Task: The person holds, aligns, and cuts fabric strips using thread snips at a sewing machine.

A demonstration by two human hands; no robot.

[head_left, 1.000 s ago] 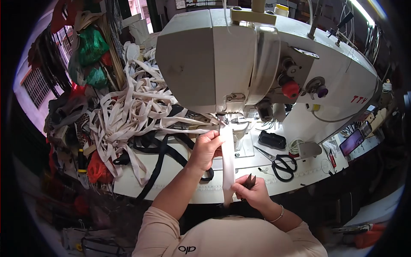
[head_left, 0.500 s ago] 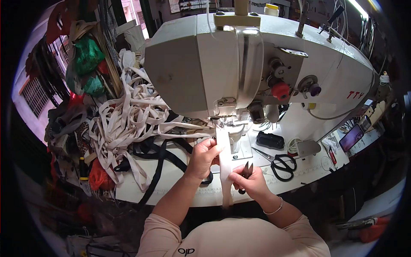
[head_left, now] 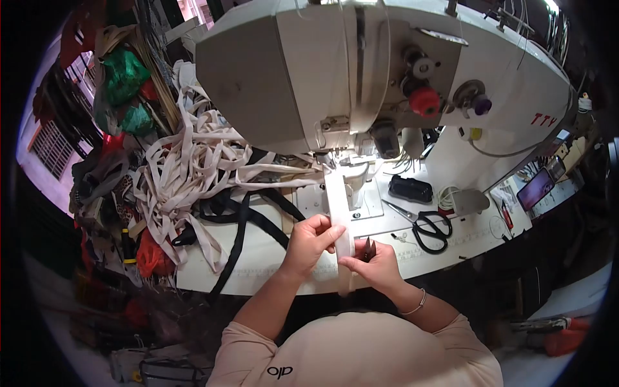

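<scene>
A white fabric strap [head_left: 336,200] runs from under the needle of the sewing machine [head_left: 258,84] toward my body, its lower end hanging at the table's front edge. My left hand [head_left: 314,242] pinches the strap from the left, thumb on top. Lower down, my right hand [head_left: 375,263] grips the strap's right edge between thumb and finger. Dark thread snips [head_left: 369,250] are also held in that hand, blades pointing up and away from the strap. The presser foot area is bright and partly hidden by the machine head.
A tangled heap of white straps [head_left: 187,168] covers the table's left side, with a black strap [head_left: 242,232] beside it. Black-handled scissors [head_left: 431,232], a black case [head_left: 411,189] and a phone [head_left: 536,187] lie to the right. A ruler scale [head_left: 412,255] runs along the front.
My left hand has slid down the strap, away from the needle and nearer my right hand. The view has tilted downward slightly. Both hands keep hold.
</scene>
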